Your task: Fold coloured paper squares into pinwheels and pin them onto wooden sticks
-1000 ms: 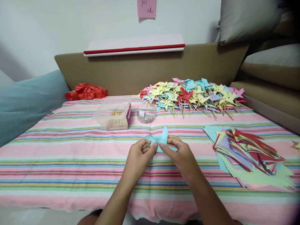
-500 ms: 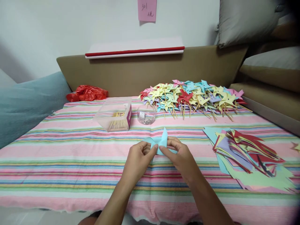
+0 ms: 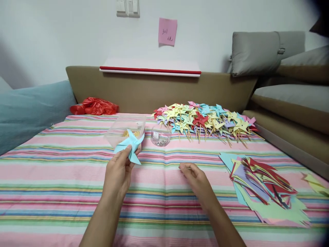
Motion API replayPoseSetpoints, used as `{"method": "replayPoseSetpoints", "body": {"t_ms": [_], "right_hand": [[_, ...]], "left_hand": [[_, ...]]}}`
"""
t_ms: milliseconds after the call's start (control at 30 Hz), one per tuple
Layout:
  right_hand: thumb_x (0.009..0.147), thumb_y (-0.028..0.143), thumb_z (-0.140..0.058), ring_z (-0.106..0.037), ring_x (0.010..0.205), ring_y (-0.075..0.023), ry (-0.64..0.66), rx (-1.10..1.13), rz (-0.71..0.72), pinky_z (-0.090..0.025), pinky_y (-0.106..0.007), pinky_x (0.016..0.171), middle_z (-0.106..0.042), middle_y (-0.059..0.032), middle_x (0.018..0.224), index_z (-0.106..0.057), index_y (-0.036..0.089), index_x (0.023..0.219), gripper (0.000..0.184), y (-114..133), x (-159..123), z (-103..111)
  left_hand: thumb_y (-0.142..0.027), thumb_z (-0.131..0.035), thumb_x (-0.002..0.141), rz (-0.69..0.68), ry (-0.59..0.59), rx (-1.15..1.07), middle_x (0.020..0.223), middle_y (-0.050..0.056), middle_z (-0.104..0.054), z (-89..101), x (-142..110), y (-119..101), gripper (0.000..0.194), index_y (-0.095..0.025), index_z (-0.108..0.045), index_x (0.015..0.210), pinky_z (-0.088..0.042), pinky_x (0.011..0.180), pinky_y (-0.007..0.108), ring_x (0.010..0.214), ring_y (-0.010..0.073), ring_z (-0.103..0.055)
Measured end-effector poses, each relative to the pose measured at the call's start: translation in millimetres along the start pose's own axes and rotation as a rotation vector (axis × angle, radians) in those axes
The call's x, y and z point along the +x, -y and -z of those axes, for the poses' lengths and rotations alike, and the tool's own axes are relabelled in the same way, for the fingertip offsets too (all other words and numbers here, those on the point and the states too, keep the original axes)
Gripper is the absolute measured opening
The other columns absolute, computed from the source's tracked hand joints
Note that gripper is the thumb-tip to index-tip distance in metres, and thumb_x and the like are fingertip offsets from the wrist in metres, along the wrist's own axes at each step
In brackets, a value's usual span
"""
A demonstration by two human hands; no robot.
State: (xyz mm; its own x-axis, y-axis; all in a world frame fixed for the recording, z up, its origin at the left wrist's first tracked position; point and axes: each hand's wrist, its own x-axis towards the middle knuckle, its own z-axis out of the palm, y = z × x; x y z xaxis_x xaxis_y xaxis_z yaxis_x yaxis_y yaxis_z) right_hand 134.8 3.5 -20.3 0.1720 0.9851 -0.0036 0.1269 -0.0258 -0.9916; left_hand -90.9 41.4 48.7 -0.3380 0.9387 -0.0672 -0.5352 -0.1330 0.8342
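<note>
My left hand (image 3: 117, 173) grips a light blue paper pinwheel head (image 3: 133, 140) by its centre and lower blade, its folded blades spread out. It is held up in front of a clear plastic box (image 3: 113, 132) of wooden sticks (image 3: 136, 133), partly hiding it. Over the striped cloth, my right hand (image 3: 196, 178) is apart from the pinwheel, fingers curled and thumb against the fingertips, with nothing visible in them. Beyond the hands stands a small clear tub (image 3: 160, 136) with tiny metal pieces at its bottom.
Finished pinwheels on sticks (image 3: 205, 120) lie heaped at the back right. Stacked coloured paper (image 3: 257, 181), with a dark tool (image 3: 280, 197) on top, lies at the right. A red plastic bag (image 3: 95, 106) sits at the back left. Cushions (image 3: 295, 99) border the right side.
The hands have separated. My left hand has carried the blue pinwheel left and turned its face up; my right hand has let go of it. The camera view has tilted upward.
</note>
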Motion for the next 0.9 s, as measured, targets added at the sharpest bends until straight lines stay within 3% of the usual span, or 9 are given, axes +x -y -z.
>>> {"method": "replayPoseSetpoints", "body": {"t_ms": [67,200,333,433,533,667,900], "right_hand": [[0.086,0.062,-0.059,-0.065,0.094,-0.0258,0.018,-0.098,0.058,-0.049,-0.037,0.085,-0.072,-0.0084,0.100,-0.071,0.020,0.091,0.044,-5,3,1],[0.093,0.055,-0.051,-0.068,0.088,-0.0243,0.020,-0.373,0.258,-0.052,-0.036,0.080,-0.073,-0.0083,0.092,-0.068,0.019,0.089,0.040,1,23,8],[0.096,0.046,-0.050,-0.068,0.095,-0.0225,0.021,-0.551,0.368,-0.053,-0.035,0.083,-0.073,-0.0090,0.106,-0.065,0.020,0.101,0.031,36,67,7],[0.097,0.034,-0.051,-0.067,0.100,-0.0196,0.110,-0.734,0.442,-0.052,-0.033,0.087,-0.071,-0.0076,0.114,-0.062,0.020,0.111,0.022,67,113,-10],[0.096,0.023,-0.056,-0.066,0.099,-0.0187,0.270,-0.977,0.440,-0.051,-0.034,0.092,-0.072,-0.0063,0.113,-0.066,0.019,0.106,0.015,85,158,-36],[0.096,0.033,-0.062,-0.065,0.105,-0.0215,0.470,-1.308,0.366,-0.055,-0.043,0.092,-0.066,-0.0083,0.122,-0.065,0.018,0.117,0.026,84,201,-65],[0.096,0.035,-0.061,-0.065,0.107,-0.0229,0.592,-1.662,0.269,-0.056,-0.044,0.090,-0.063,-0.0095,0.127,-0.061,0.019,0.125,0.032,68,228,-86]], "left_hand": [[-0.011,-0.074,0.081,0.012,-0.048,-0.091,0.089,0.007,-0.078,2.2,5,-5,0.007,-0.011,-0.075,0.087,-0.061,0.068,0.018,0.076,0.0132,-0.074],[-0.006,-0.064,0.088,0.011,-0.113,-0.235,0.092,0.008,-0.078,5.2,6,-19,0.012,-0.010,-0.075,0.088,-0.063,0.072,0.017,0.078,0.0116,-0.075],[-0.009,-0.066,0.089,-0.018,-0.113,-0.265,0.087,0.006,-0.077,11.3,7,-27,0.011,-0.010,-0.076,0.087,-0.062,0.072,0.016,0.077,0.0115,-0.074],[-0.009,-0.067,0.089,-0.022,-0.115,-0.292,0.089,0.005,-0.077,15.2,11,-28,0.010,-0.011,-0.076,0.085,-0.062,0.073,0.016,0.077,0.0112,-0.074],[-0.009,-0.066,0.089,-0.006,-0.127,-0.320,0.088,0.005,-0.076,17.1,13,-28,0.011,-0.010,-0.076,0.086,-0.062,0.072,0.016,0.076,0.0103,-0.073],[-0.011,-0.065,0.091,-0.009,-0.096,-0.329,0.093,0.007,-0.076,17.9,12,-27,0.011,-0.011,-0.075,0.093,-0.062,0.074,0.016,0.079,0.0113,-0.073],[-0.015,-0.067,0.091,0.017,-0.087,-0.320,0.104,0.008,-0.076,17.5,9,-26,0.009,-0.013,-0.075,0.095,-0.063,0.086,0.023,0.100,0.0180,-0.073]]}}
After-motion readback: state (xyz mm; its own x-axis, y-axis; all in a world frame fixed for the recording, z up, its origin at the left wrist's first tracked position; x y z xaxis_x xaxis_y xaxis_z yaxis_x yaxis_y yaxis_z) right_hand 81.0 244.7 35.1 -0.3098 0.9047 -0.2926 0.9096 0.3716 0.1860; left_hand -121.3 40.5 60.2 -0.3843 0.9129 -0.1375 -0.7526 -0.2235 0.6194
